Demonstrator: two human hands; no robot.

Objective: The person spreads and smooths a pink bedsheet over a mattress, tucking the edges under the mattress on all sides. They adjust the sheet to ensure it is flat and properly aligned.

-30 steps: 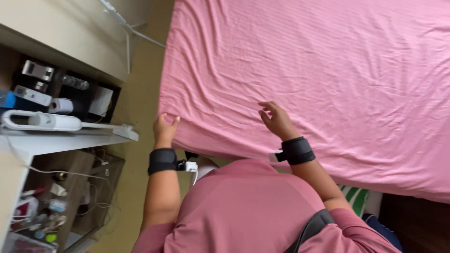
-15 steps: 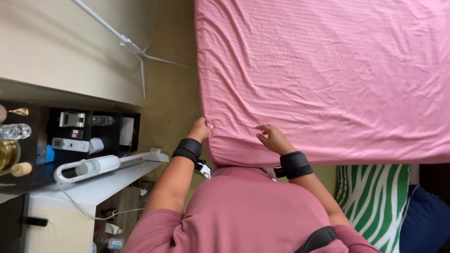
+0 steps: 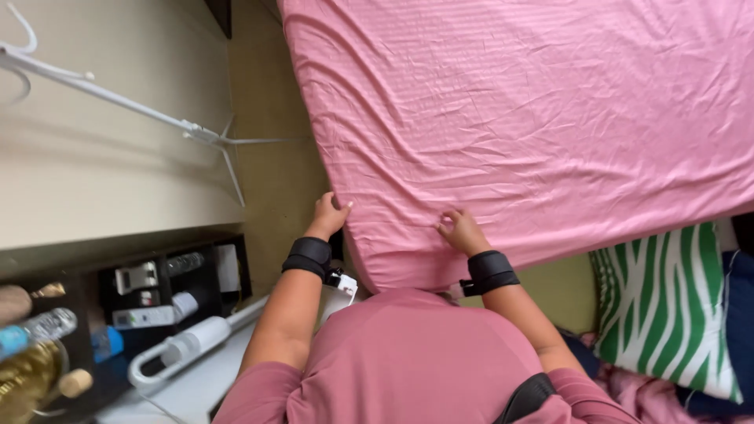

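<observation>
A pink striped sheet (image 3: pixel 534 126) covers a mattress that fills the upper right of the head view. My left hand (image 3: pixel 328 213) grips the sheet at the mattress's near left corner, fingers curled over the edge. On top of the sheet near the front edge, my right hand (image 3: pixel 462 229) pinches the fabric with bent fingers. Both wrists carry black bands. My pink shirt fills the bottom middle of the view.
A white stand (image 3: pixel 196 133) with thin legs rests on the tan floor at the left. A dark shelf unit (image 3: pixel 157 283) holds bottles and small devices, with a white handheld appliance (image 3: pixel 188 345) below. A green-and-white striped pillow (image 3: pixel 667 306) lies at the lower right.
The view has swung, so the mattress corner now sits nearer the middle. My left hand stays at the corner; my right hand has shifted slightly along the front edge.
</observation>
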